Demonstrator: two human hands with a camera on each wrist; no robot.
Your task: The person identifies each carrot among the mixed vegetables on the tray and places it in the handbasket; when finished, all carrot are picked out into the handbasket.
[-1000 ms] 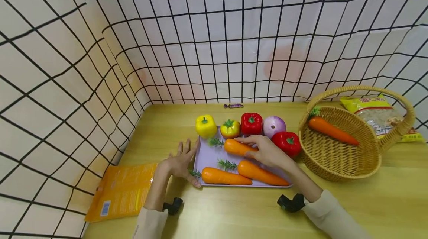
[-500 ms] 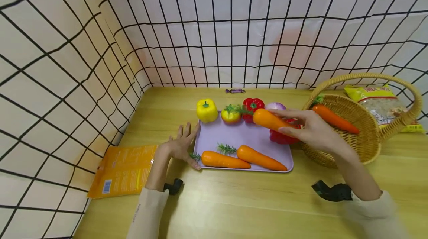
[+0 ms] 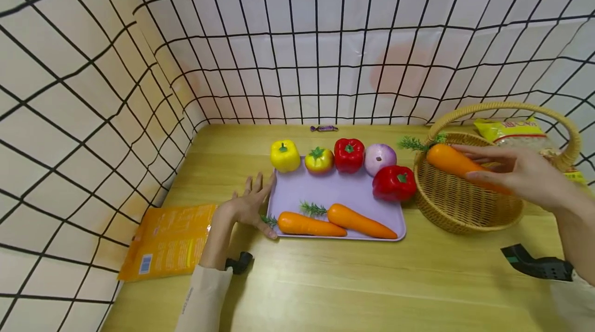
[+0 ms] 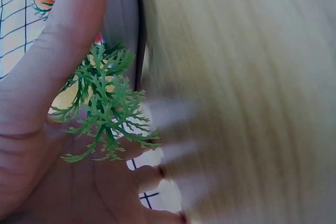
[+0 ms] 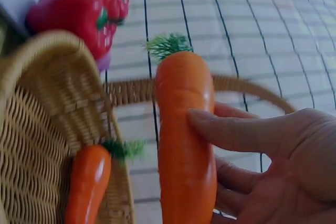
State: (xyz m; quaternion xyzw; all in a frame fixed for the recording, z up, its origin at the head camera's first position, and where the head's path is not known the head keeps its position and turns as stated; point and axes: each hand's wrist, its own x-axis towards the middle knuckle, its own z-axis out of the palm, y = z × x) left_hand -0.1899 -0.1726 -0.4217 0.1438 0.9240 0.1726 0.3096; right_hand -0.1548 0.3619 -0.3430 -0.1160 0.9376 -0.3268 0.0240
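Observation:
Over the wicker basket [image 3: 465,218] at the right, my right hand [image 3: 525,172] grips an orange carrot [image 3: 448,160] with a green leafy top, thumb on one side and fingers on the other. A second carrot [image 5: 89,182] lies inside the basket, mostly hidden in the head view by the held one. My left hand [image 3: 251,207] rests with spread fingers at the left edge of the lilac tray [image 3: 307,187]. Two carrots lie along the tray's front: the left carrot [image 3: 307,224] has its leaves [image 4: 107,103] by my left thumb, and the right carrot [image 3: 360,221] slants beside it.
Along the tray's back and right side are a yellow pepper [image 3: 285,156], a red-yellow tomato-like vegetable [image 3: 319,160], two red peppers [image 3: 349,155] and a purple onion [image 3: 380,159]. An orange packet [image 3: 169,241] lies left, a wrapped candy [image 3: 324,128] behind, a yellow bag [image 3: 516,129] behind the basket.
My right hand has picked the upper carrot off the tray and carried it rightward over the basket. My left hand has stayed at the tray's edge. The head view has tilted slightly.

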